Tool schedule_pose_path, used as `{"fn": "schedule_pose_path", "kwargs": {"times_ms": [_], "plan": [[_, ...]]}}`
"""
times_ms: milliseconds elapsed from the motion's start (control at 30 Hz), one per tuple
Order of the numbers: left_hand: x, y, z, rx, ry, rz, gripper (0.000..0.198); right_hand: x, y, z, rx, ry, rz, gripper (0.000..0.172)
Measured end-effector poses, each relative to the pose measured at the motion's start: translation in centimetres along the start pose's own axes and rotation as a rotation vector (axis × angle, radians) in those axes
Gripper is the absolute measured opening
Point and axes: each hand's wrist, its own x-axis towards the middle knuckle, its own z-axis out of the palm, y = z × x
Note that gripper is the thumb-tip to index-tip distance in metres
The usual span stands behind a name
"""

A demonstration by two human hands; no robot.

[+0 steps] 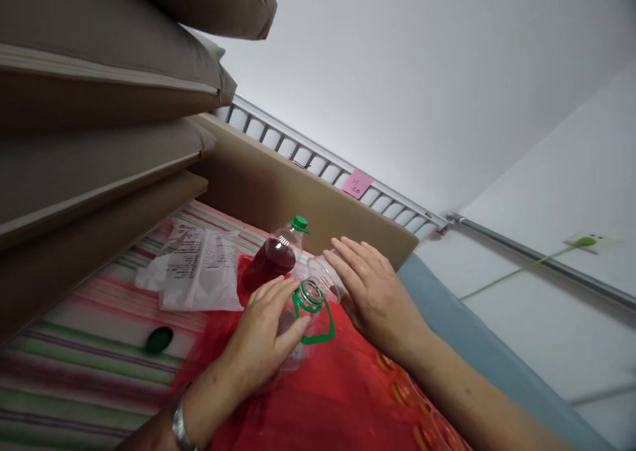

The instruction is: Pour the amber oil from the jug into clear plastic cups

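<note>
My left hand (271,328) is wrapped round the neck and shoulder of a clear plastic bottle (293,361). The bottle has no cap on its mouth, and a green carry handle (318,338) hangs from its neck. In my right hand (370,292) is a clear, round-rimmed plastic piece (324,277), tilted beside the bottle's mouth; whether it is a cup or a funnel I cannot make out. Just behind stands a second bottle (275,255) of dark red liquid, closed with a green cap (299,224).
A loose green cap (159,339) lies on the striped sheet (99,378) at left, near a white plastic bag (201,272). Red plastic sheeting (338,391) spreads under the bottles. Stacked cushions (99,73) lean in from the left. A board (298,186) and a radiator (322,166) are behind.
</note>
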Motion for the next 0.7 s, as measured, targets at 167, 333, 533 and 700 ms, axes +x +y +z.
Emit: {"fn": "schedule_pose_path", "kwargs": {"times_ms": [167,333,533,700], "plan": [[0.1,-0.1,-0.2,-0.015,-0.006,-0.019,0.049,-2.3,2.8,4.0,0.539,0.066,0.649,0.051],[0.0,-0.4,-0.1,-0.024,-0.007,-0.037,0.048,-6.5,4.2,12.4,1.104,0.353,1.372,0.058],[0.1,-0.4,0.1,-0.031,0.008,-0.088,0.046,-8.5,3.1,20.7,1.099,0.501,1.555,0.063],[0.1,-0.4,0.0,0.0,0.017,-0.081,0.045,-9.5,2.4,25.1,1.086,0.531,1.63,0.066]]}}
